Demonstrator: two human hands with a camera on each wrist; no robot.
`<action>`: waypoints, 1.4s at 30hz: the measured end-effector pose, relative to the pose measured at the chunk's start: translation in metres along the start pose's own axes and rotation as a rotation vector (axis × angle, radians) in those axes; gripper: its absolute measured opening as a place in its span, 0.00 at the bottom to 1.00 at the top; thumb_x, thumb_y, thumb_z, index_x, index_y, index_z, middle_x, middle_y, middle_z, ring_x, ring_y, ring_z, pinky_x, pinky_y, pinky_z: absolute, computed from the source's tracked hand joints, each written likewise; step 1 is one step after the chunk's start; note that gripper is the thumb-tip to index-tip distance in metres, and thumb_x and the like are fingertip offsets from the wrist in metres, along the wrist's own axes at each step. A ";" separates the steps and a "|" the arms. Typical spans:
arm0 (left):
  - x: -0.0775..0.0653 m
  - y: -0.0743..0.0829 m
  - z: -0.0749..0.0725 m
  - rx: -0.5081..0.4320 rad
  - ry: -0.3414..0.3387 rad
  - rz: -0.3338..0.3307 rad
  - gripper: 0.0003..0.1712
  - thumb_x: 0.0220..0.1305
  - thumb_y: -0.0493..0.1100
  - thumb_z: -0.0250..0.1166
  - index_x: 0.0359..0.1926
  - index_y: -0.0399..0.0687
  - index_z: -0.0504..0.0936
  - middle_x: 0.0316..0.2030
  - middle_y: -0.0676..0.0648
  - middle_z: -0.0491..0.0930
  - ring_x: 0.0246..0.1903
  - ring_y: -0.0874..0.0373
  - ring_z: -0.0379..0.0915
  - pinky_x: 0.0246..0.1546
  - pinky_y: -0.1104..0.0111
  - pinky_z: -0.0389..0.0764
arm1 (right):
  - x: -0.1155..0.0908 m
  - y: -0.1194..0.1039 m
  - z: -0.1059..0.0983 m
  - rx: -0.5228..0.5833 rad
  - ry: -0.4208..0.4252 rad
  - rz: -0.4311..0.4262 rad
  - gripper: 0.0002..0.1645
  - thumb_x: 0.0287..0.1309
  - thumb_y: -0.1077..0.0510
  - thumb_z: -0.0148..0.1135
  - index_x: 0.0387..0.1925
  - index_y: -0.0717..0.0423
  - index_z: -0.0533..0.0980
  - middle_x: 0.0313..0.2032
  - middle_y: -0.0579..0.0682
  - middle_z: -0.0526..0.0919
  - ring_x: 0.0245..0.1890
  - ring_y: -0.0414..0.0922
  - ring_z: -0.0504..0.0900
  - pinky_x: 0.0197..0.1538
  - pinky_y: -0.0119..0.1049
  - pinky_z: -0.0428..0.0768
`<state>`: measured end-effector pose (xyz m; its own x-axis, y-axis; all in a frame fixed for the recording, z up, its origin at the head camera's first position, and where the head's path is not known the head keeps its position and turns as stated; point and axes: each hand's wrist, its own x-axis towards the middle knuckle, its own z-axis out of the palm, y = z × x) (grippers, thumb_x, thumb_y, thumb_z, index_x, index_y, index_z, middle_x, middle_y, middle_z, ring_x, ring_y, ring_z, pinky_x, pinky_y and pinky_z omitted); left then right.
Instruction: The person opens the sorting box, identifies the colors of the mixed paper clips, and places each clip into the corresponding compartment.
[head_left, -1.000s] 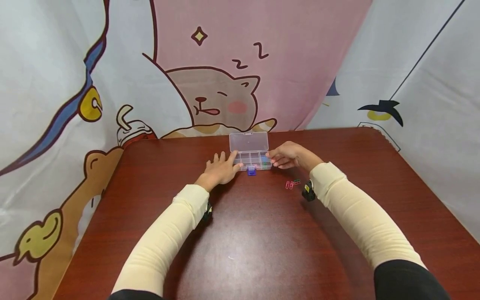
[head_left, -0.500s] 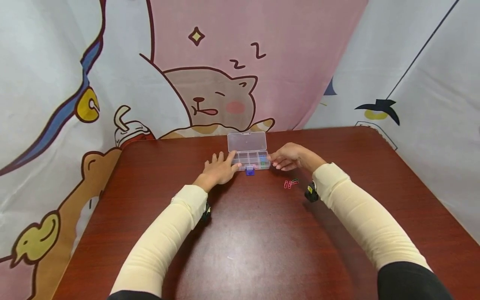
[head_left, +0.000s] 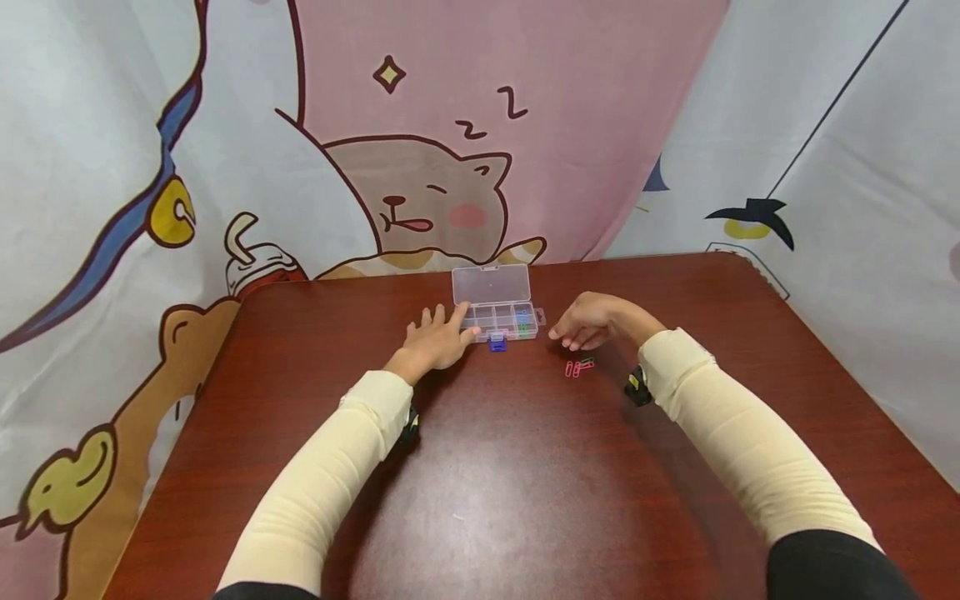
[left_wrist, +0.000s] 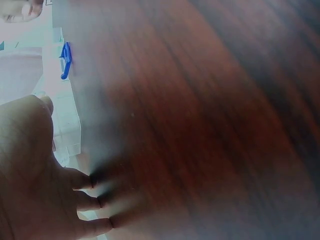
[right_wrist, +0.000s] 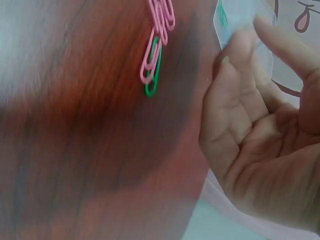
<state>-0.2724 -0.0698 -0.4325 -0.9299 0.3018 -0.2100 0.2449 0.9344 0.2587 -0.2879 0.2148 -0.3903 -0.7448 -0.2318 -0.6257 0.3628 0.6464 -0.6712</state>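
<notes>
Head view: mid-frame, the left hand (head_left: 435,342), fingers spread, touches the left end of the clear box (head_left: 484,320), presumably steadying it; right of centre, the right hand (head_left: 590,321), fingers loosely curved around nothing visible, is near the paper clips (head_left: 577,369)

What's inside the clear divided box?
In the clear divided box, small blue items and green items sit toward the right end; pink items show near the blue latch. The left hand partly covers the left end, hiding whatever is there.
</notes>
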 end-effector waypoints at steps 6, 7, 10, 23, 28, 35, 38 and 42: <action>-0.001 0.000 0.000 -0.012 0.016 0.003 0.37 0.64 0.68 0.34 0.70 0.66 0.40 0.68 0.37 0.44 0.65 0.39 0.37 0.57 0.43 0.45 | -0.005 -0.001 -0.006 -0.187 -0.099 0.029 0.16 0.47 0.54 0.68 0.37 0.59 0.82 0.24 0.51 0.81 0.24 0.43 0.79 0.29 0.37 0.77; -0.001 0.000 0.000 -0.015 0.017 0.003 0.37 0.64 0.68 0.34 0.70 0.66 0.40 0.68 0.37 0.44 0.65 0.39 0.36 0.57 0.43 0.44 | -0.005 -0.001 -0.006 -0.214 -0.115 0.033 0.15 0.47 0.54 0.68 0.36 0.59 0.82 0.24 0.51 0.81 0.23 0.42 0.79 0.29 0.36 0.77; -0.001 0.000 0.002 -0.013 0.011 0.005 0.37 0.64 0.69 0.34 0.70 0.66 0.40 0.68 0.38 0.44 0.65 0.39 0.36 0.57 0.42 0.44 | -0.005 0.000 -0.006 -0.278 -0.146 0.054 0.13 0.47 0.55 0.68 0.34 0.58 0.82 0.22 0.51 0.82 0.22 0.42 0.80 0.27 0.35 0.76; -0.003 0.002 -0.001 -0.022 0.020 0.012 0.37 0.65 0.68 0.35 0.70 0.64 0.41 0.68 0.38 0.44 0.65 0.39 0.36 0.57 0.42 0.43 | -0.005 -0.002 0.007 -0.567 -0.049 0.025 0.16 0.44 0.50 0.70 0.22 0.61 0.82 0.22 0.54 0.83 0.21 0.44 0.81 0.24 0.37 0.77; -0.001 0.002 -0.001 -0.017 0.007 0.002 0.37 0.64 0.68 0.34 0.70 0.66 0.39 0.68 0.38 0.43 0.65 0.39 0.35 0.58 0.43 0.43 | -0.005 -0.006 0.012 -0.611 -0.017 0.031 0.17 0.42 0.51 0.71 0.21 0.62 0.82 0.21 0.54 0.82 0.20 0.45 0.81 0.23 0.37 0.76; -0.001 0.002 0.001 -0.016 0.005 -0.003 0.37 0.64 0.68 0.34 0.70 0.67 0.39 0.68 0.39 0.43 0.66 0.39 0.35 0.58 0.42 0.43 | -0.003 -0.009 0.017 -0.634 -0.012 0.052 0.15 0.42 0.53 0.71 0.21 0.63 0.81 0.20 0.54 0.82 0.19 0.45 0.81 0.24 0.39 0.76; -0.002 0.002 0.000 -0.013 0.004 -0.005 0.37 0.64 0.68 0.34 0.70 0.67 0.39 0.68 0.39 0.43 0.66 0.40 0.35 0.58 0.43 0.43 | -0.004 -0.010 0.018 -0.639 0.002 0.059 0.14 0.42 0.54 0.72 0.21 0.62 0.81 0.20 0.54 0.82 0.20 0.45 0.81 0.25 0.39 0.76; -0.002 0.002 0.000 -0.002 0.012 -0.007 0.36 0.64 0.68 0.33 0.70 0.67 0.39 0.68 0.39 0.44 0.65 0.39 0.36 0.58 0.43 0.44 | -0.005 -0.011 0.021 -0.638 0.012 0.055 0.14 0.41 0.55 0.72 0.21 0.64 0.81 0.20 0.55 0.82 0.19 0.45 0.81 0.24 0.38 0.76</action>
<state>-0.2702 -0.0685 -0.4312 -0.9348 0.2929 -0.2009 0.2377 0.9362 0.2588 -0.2767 0.1934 -0.3882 -0.7420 -0.1804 -0.6457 -0.0016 0.9636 -0.2674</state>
